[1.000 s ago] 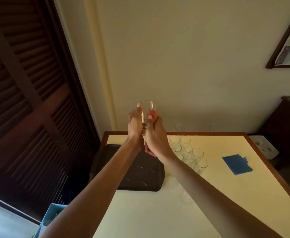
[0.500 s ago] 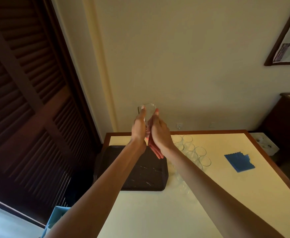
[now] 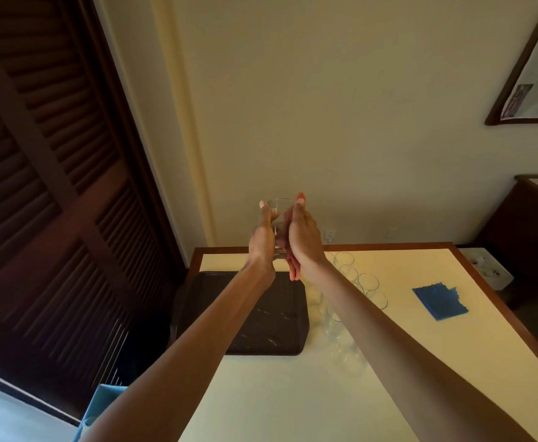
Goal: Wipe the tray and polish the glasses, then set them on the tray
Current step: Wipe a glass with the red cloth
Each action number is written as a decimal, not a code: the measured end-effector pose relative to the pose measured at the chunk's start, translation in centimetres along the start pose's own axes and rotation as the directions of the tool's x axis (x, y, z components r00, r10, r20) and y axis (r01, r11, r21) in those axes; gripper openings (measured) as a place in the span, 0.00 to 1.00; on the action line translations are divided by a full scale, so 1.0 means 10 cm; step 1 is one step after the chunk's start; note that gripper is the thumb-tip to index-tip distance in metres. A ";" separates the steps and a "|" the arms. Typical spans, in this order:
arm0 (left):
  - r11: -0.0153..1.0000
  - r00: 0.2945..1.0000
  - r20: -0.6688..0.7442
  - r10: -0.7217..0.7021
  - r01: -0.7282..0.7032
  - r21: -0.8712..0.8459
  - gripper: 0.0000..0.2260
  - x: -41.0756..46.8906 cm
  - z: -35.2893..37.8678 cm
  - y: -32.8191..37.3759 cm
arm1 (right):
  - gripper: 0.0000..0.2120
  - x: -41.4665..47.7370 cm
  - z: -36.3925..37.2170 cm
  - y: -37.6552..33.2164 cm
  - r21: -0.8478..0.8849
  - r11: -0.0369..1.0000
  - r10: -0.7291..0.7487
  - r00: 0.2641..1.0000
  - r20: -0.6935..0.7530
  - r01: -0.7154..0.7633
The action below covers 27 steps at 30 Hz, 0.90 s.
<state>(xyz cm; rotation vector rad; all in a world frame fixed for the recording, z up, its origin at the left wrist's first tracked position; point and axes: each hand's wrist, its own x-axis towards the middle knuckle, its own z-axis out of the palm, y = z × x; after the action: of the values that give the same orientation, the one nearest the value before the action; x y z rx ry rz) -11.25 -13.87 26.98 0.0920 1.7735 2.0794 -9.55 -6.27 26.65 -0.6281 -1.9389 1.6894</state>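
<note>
Above the far edge of the table, in front of the wall, one glass [image 3: 277, 213] is held upright in the air between two hands. The left hand [image 3: 262, 247] grips it from the left, thumb pointing up along its side and fingers wrapped round the far side. The right hand [image 3: 304, 237] grasps one pink cloth [image 3: 293, 269] and presses it to the right side of the glass. A tip of the cloth shows above the thumb, and a fold hangs out below the palm. How the right fingers lie behind the glass cannot be seen.

Below the hands, one dark tray [image 3: 270, 317] lies flat on the left part of the table [image 3: 293, 403], with pale glints on its surface. More glasses [image 3: 369, 283] stand in a cluster on the table top, just right of the tray. At least four rims are plain at the far end. The nearer ones are blurred and partly behind the right forearm, so the full count cannot be told.

One blue cloth [image 3: 439, 301] lies flat on the table, well apart from the cluster, to the right. One socket [image 3: 328, 233] sits on the wall just above the table's far edge. One framed picture [image 3: 532, 74] hangs at the upper right. A dark louvred door [image 3: 44, 186] fills the left side.
</note>
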 end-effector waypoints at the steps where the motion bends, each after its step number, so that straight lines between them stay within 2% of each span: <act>1: 1.000 1.000 0.008 -0.001 0.001 0.021 0.30 0.00 0.00 0.01 | 0.28 -0.05 0.00 0.01 0.004 1.000 -0.001 1.000 0.014 0.001; 4: 0.999 0.999 -0.003 -0.043 0.043 -0.001 0.26 0.03 -0.02 0.06 | 0.28 -0.24 0.01 0.09 -0.071 0.997 0.028 0.996 0.084 -0.022; 7: 0.998 0.997 -0.050 -0.061 0.063 0.031 0.33 0.10 -0.05 0.08 | 0.20 -0.38 0.02 0.15 -0.132 0.990 0.063 0.988 0.142 -0.044; 9: 0.998 0.997 -0.056 -0.057 0.059 0.034 0.36 0.11 -0.06 0.08 | 0.15 -0.41 0.07 0.15 -0.150 0.985 -0.073 0.995 0.070 0.083; 12: 0.998 0.998 -0.025 -0.049 0.048 -0.050 0.27 0.11 -0.02 0.09 | 0.17 -0.26 0.10 0.11 -0.190 0.934 -0.320 0.945 -0.063 0.304; 14: 0.994 0.998 0.032 -0.048 0.051 -0.099 0.23 0.12 0.01 0.07 | 0.18 -0.11 0.06 0.07 -0.241 0.910 -0.369 0.924 -0.104 0.336; 17: 0.993 0.997 0.070 -0.045 0.053 -0.107 0.27 0.09 0.03 0.05 | 0.21 0.06 -0.07 -0.07 -0.170 0.947 -0.288 0.954 -0.082 0.271; 19: 0.995 0.995 0.097 -0.008 0.017 -0.096 0.33 0.09 0.04 0.03 | 0.28 0.14 -0.11 -0.08 -0.011 0.994 -0.109 0.994 -0.023 0.109; 21: 1.000 0.998 0.066 0.023 -0.022 -0.017 0.35 0.08 0.07 0.07 | 0.30 0.13 -0.10 -0.08 0.138 0.985 0.091 0.992 0.088 -0.102; 23: 1.000 0.999 0.038 0.021 -0.021 0.014 0.32 0.12 0.07 0.08 | 0.30 0.04 -0.06 -0.04 0.148 0.966 0.186 0.968 0.166 -0.211; 25: 1.000 1.000 0.016 -0.002 0.002 -0.006 0.33 0.18 0.03 0.09 | 0.29 -0.14 -0.07 -0.04 0.089 0.974 0.194 0.967 0.164 -0.210; 27: 1.000 1.000 -0.004 0.003 -0.003 0.012 0.30 0.21 0.00 0.11 | 0.27 -0.29 -0.05 -0.04 0.033 0.993 0.107 0.987 0.122 -0.112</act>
<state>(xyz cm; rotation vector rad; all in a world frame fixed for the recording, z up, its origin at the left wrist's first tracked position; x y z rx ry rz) -13.43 -13.24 27.57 0.0943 1.7887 2.0727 -6.94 -7.75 26.89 -0.6419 -1.9800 1.8678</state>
